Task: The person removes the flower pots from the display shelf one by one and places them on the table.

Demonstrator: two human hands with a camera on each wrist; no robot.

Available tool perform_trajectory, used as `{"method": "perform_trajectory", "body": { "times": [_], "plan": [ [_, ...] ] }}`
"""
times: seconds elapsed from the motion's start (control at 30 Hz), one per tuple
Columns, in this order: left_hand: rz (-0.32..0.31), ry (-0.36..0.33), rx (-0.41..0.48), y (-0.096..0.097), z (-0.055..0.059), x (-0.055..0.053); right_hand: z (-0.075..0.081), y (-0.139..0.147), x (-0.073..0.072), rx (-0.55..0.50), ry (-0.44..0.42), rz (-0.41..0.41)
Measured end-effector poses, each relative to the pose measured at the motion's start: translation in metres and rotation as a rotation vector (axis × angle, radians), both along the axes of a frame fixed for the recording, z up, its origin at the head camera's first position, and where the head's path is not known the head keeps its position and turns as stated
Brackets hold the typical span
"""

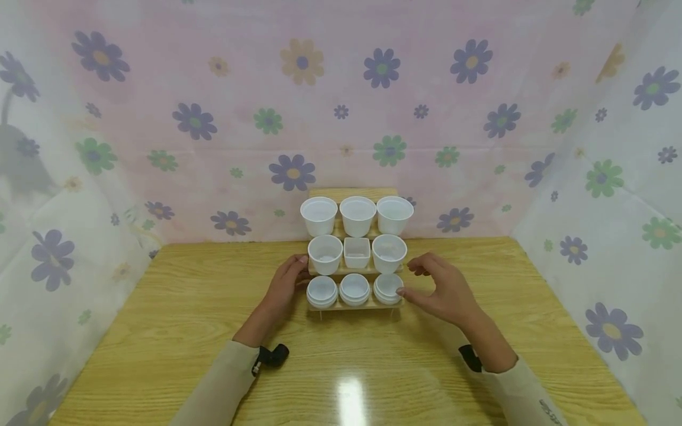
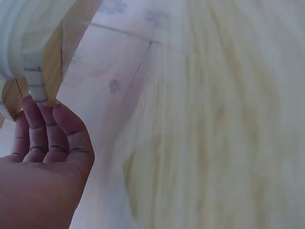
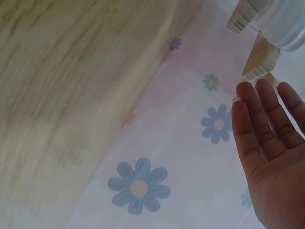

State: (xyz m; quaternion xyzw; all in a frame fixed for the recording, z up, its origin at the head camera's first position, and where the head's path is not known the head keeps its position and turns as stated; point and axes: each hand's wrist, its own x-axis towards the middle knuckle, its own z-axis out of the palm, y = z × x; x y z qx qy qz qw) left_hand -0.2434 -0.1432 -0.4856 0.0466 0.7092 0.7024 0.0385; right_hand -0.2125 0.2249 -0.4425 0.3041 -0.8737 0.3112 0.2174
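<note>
A three-step wooden rack [image 1: 353, 270] holds white cups in three rows. Along the top step stand three tall round cups [image 1: 358, 216]; a small square cup [image 1: 356, 253] sits between two round ones in the middle row. Shallower round tubs [image 1: 354, 289] line the bottom step. My left hand [image 1: 282, 288] is at the rack's left side, its fingertips touching a wooden step end in the left wrist view. At the right side my right hand [image 1: 442, 290] has its fingers spread and relaxed, the thumb tip overlapping the front right tub [image 1: 388, 285].
The rack stands on a wood-grain table [image 1: 213, 331], near its back edge. Behind and at both sides hangs a flower-print cloth [image 1: 341, 124]. Black straps [image 1: 274, 356] sit around both wrists over light sleeves.
</note>
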Motion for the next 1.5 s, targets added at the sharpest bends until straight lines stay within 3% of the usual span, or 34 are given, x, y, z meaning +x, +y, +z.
{"method": "perform_trajectory", "body": {
  "times": [0.37,0.67,0.93,1.5],
  "plan": [
    [-0.007,-0.043,0.179,0.005,-0.009,0.001,-0.007,-0.011,0.000,-0.002,-0.096,0.023],
    [-0.036,-0.040,0.327,0.005,-0.018,0.000,-0.013,-0.019,0.005,-0.013,-0.114,0.023],
    [-0.060,-0.024,0.372,0.005,-0.018,0.000,-0.012,-0.023,0.007,-0.009,-0.119,0.017],
    [-0.068,-0.015,0.375,0.004,-0.018,0.001,-0.004,-0.023,0.009,0.000,-0.179,0.048]
  ]
}}
